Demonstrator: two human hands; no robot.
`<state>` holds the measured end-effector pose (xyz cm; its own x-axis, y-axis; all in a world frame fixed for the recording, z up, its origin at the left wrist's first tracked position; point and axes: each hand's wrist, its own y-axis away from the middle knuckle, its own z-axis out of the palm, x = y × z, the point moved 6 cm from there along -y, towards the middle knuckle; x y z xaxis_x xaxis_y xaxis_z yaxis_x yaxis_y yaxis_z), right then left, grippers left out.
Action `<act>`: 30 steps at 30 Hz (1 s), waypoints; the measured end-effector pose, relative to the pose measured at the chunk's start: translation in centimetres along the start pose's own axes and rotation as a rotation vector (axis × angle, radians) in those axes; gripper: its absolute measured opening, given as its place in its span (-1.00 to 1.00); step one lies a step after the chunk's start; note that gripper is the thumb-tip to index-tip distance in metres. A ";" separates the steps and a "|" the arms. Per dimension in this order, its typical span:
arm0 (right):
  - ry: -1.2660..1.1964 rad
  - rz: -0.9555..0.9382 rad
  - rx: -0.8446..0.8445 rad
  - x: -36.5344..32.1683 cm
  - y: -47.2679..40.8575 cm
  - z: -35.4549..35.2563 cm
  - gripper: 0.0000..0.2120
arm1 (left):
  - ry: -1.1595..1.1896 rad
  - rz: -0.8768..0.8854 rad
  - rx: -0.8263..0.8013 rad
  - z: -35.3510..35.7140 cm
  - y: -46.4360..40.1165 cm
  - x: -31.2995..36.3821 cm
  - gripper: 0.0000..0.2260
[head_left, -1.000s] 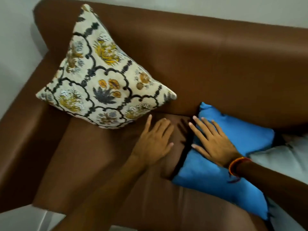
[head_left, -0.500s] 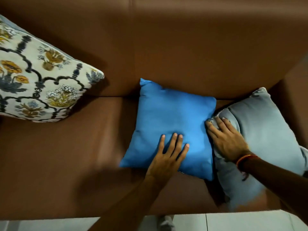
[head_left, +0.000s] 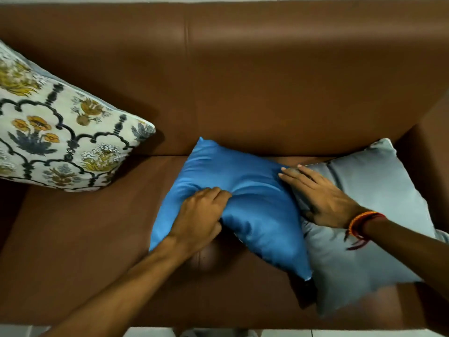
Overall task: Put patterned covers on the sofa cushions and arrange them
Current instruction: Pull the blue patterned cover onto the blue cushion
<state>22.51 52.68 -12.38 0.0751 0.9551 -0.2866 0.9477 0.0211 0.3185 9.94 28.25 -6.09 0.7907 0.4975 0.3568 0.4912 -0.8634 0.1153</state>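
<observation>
blue cushion point(head_left: 245, 190) bunched in my left hand point(head_left: 199, 215), right hand point(head_left: 320, 198) flat on grey cushion point(head_left: 374, 215); next, probably lift and cover it.

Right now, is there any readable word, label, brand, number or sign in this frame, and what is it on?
None: no text shows anywhere.
Patterned cushion: floral print only, no lettering.
Blue cushion, grey cushion and brown sofa: plain, no visible tag or label.

on the sofa point(head_left: 243, 81), middle cushion point(head_left: 255, 210) overlaps right cushion point(head_left: 376, 203); covered cushion point(head_left: 60, 142) far left.
</observation>
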 end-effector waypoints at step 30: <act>-0.445 -0.066 0.591 -12.6 -21.3 -19.7 0.16 | 0.230 -0.413 0.641 -14.6 -4.3 -17.6 -0.45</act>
<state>-4.76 46.01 2.25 0.0119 0.7449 -0.6671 0.9541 -0.2080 -0.2153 -11.41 21.97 0.63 0.4377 0.6770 0.5917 0.8980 -0.3617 -0.2506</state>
